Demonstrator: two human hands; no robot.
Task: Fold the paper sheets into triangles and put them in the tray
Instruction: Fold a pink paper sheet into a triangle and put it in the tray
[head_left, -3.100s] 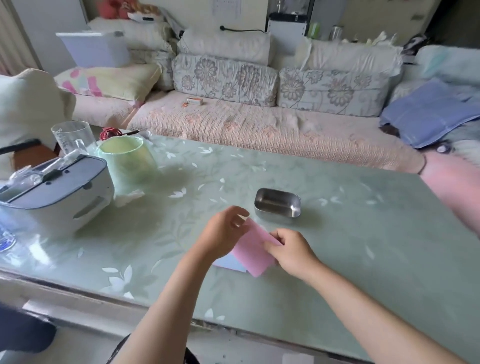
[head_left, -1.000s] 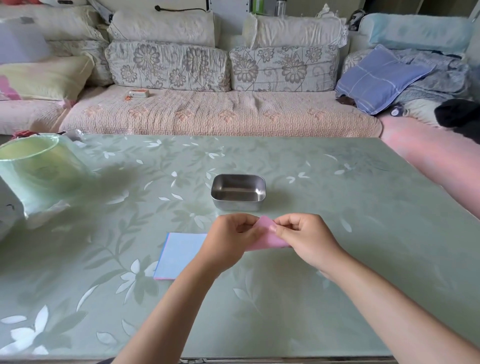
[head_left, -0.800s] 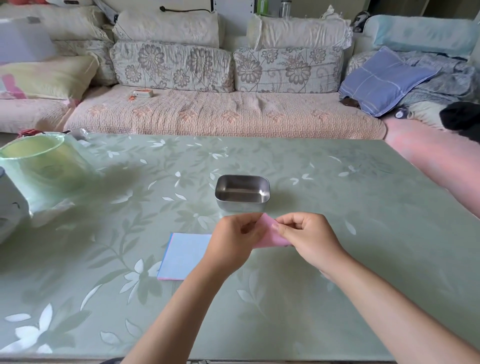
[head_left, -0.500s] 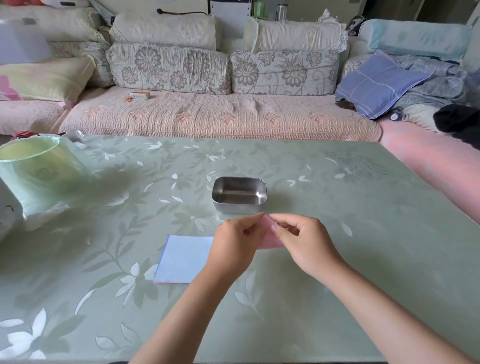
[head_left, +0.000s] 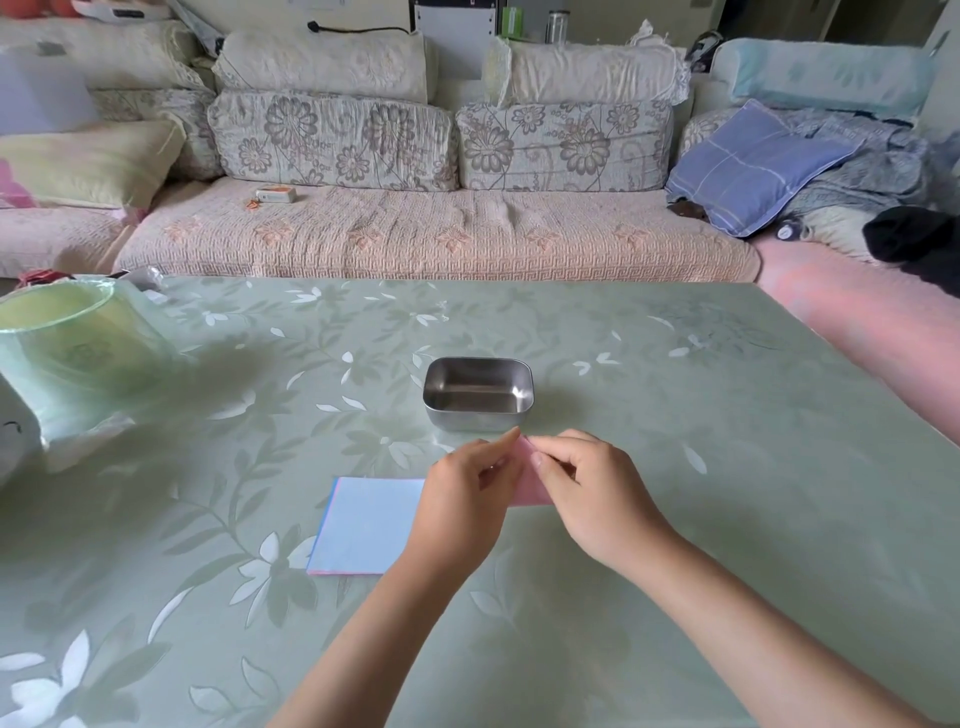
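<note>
You had only one view: your head-worn wide-angle camera looked forward and down across the green table (head_left: 675, 467), close above your left hand (head_left: 462, 499) and right hand (head_left: 592, 493), with the sofa (head_left: 415, 239) beyond its far edge.

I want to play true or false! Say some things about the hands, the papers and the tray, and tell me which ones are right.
1. The left hand and the right hand both pinch the pink paper. True.
2. The tray has a folded paper in it. False: nothing lies in it.
3. A blue sheet lies flat on the table, left of the hands. True.
4. The blue sheet touches the tray. False: they lie apart, with bare table between them.
</note>
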